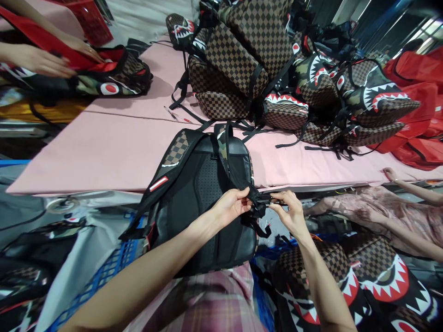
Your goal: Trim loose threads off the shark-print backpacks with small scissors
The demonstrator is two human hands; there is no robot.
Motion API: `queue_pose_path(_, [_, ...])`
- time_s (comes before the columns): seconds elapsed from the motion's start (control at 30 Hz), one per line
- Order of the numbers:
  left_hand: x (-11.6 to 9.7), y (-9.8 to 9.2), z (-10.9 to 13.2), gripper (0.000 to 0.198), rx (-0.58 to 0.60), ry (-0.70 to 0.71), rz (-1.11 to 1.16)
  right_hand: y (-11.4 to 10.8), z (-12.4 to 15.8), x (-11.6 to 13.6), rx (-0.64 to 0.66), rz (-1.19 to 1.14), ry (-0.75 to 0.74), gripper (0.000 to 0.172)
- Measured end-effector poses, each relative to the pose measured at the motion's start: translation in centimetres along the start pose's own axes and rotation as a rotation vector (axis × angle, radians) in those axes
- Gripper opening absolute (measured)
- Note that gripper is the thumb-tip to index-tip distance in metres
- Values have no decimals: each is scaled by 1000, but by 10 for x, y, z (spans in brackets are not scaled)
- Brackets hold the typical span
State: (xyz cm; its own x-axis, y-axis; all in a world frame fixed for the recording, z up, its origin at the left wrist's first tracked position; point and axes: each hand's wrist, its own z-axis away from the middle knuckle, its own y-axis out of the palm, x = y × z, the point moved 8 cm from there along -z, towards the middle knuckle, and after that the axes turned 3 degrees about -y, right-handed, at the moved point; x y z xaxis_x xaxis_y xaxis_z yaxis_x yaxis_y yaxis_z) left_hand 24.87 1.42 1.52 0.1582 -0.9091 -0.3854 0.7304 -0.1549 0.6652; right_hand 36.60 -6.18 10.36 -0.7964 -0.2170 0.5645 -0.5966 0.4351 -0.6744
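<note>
A black backpack (204, 221) with checkered and camouflage shoulder straps leans against the table edge before my lap, its padded back facing me. My left hand (233, 205) is closed on a black strap (254, 203) at the bag's right side, thumb on top. Just right of it, my right hand (289, 212) pinches a small, dark, narrow piece between thumb and fingers, close to the strap. What kind of piece it is cannot be made out. A loose strap end (263, 229) hangs below both hands.
Checkered shark-mouth backpacks (235, 60) are piled on the pink table (114, 147); red bags (418, 106) lie at right. Small snips (171, 113) rest near the pile. A co-worker's hands (48, 60) handle a bag at upper left. Another person (387, 207) sits at right, above more backpacks (374, 263).
</note>
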Motion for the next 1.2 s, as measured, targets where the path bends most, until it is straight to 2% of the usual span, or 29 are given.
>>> queue_pose_path(0.1, [0, 1, 0, 20, -4, 0, -13, 5, 1, -4, 40, -43, 28, 12])
queue_pose_path(0.17, [0, 1, 0, 21, -3, -2, -22, 7, 2, -14, 32, -125, 126, 10])
queue_pose_path(0.27, [-1, 0, 1, 21, -6, -4, -36, 5, 9, -37, -79, -340, 354, 9])
queue_pose_path(0.37, [-3, -1, 1, 17, -15, 11, -55, 5, 18, -44, -177, -477, 479, 19])
queue_pose_path(0.43, [-3, 0, 2, 15, -23, 34, -74, 10, 19, -36, -146, -418, 486, 24])
queue_pose_path(0.57, [-11, 9, 8, 19, -7, 180, -163, 19, 12, -6, -22, -97, 393, 5])
queue_pose_path(0.67, [-19, 19, 16, 26, 27, 297, -273, 24, 3, 6, 46, -51, 369, 6])
queue_pose_path(0.73, [-22, 21, 20, 28, 17, 330, -337, 27, -1, 6, 83, -162, 391, 6])
queue_pose_path(0.8, [-25, 18, 21, 29, -12, 331, -372, 31, -2, 0, 71, -407, 461, 7])
queue_pose_path(0.9, [-23, 10, 16, 29, -45, 276, -354, 30, 1, -16, -83, -871, 568, 23])
queue_pose_path(0.93, [-21, 7, 14, 28, -53, 246, -333, 26, 3, -23, -158, -946, 585, 26])
queue_pose_path(1.0, [-17, 0, 9, 25, -70, 186, -279, 13, 10, -36, -282, -861, 597, 24])
queue_pose_path(1.03, [-15, -2, 7, 25, -82, 162, -254, 7, 14, -41, -290, -733, 591, 19])
queue_pose_path(1.07, [-13, -5, 5, 25, -94, 141, -232, 2, 17, -42, -261, -578, 573, 19])
queue_pose_path(1.13, [-11, -8, 2, 26, -109, 113, -201, -2, 19, -37, -134, -274, 486, 43])
queue_pose_path(1.17, [-10, -8, 1, 25, -111, 105, -193, -2, 19, -32, -64, -150, 424, 49])
queue_pose_path(1.2, [-9, -9, 0, 25, -112, 97, -189, -1, 19, -27, -11, -47, 357, 46])
